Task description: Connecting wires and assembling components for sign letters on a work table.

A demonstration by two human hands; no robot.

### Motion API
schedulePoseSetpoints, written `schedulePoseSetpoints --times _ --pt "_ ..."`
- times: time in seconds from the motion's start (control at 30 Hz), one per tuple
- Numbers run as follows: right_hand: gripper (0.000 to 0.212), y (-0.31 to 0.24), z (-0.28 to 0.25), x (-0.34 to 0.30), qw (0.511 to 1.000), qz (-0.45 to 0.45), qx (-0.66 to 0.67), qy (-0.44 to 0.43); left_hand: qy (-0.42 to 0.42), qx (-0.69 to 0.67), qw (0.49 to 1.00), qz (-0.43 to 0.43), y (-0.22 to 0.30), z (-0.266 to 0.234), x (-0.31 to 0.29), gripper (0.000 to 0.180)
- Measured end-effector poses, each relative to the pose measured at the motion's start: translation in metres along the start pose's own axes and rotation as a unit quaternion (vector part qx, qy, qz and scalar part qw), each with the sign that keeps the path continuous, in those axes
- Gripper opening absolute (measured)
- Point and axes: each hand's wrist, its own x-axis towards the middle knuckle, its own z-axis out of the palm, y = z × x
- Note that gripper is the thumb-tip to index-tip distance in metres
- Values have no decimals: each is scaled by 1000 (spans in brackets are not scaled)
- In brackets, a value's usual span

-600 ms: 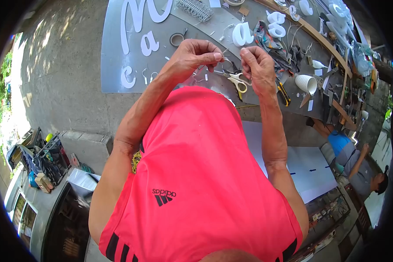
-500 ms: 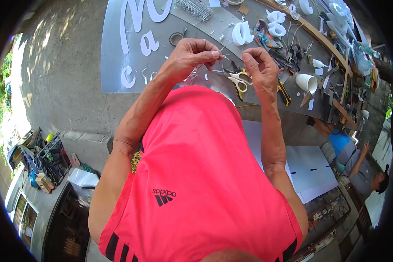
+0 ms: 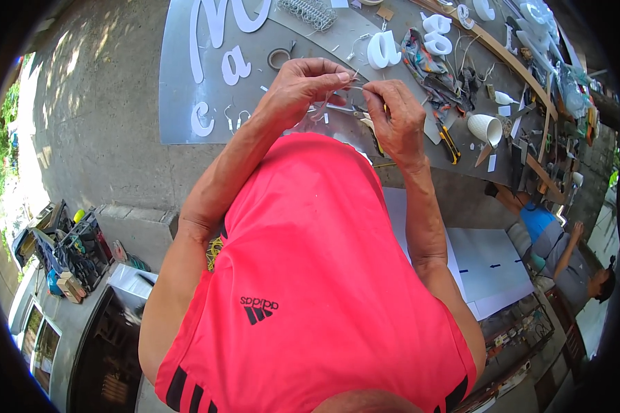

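Over the table my left hand (image 3: pixel 306 88) pinches thin pale wires (image 3: pixel 355 87) between thumb and fingertips. My right hand (image 3: pixel 399 118) is closed at the wires' other end, thumb against the forefinger, a short way to the right. More loose strands hang below my left fingers. Scissors (image 3: pixel 377 141) with cream and black handles lie mostly hidden under my right hand. To its right rests a yellow and black utility knife (image 3: pixel 450 144). A roll of grey tape (image 3: pixel 278 59) sits just beyond my left hand.
White cut-out letters (image 3: pixel 235 67) lie at the left on a grey sheet. Thick white foam letters (image 3: pixel 384 50), a coil of wire pieces (image 3: pixel 308 14), a patterned cloth (image 3: pixel 424 65) and a white cup (image 3: pixel 484 129) are farther off. Another person (image 3: pixel 561 248) is at the right.
My right hand has moved left toward my left hand and closed on the wires, now covering most of the scissors. My left hand has hardly moved.
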Motion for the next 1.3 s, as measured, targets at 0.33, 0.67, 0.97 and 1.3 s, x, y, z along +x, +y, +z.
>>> schedulePoseSetpoints --times 0.33,0.67,0.97,1.3 --pt "18 -5 -28 27 983 -81 13 -163 24 -211 974 -75 -5 -16 6 23" --pt "22 -7 -30 39 974 -101 37 -198 5 -208 975 -74 -3 -15 4 25" --pt "21 -11 -36 39 971 -103 41 -212 4 -47 999 19 -5 -10 1 35" --pt "23 -9 -42 44 976 -113 76 -170 -85 -148 985 15 -1 -15 -1 28"
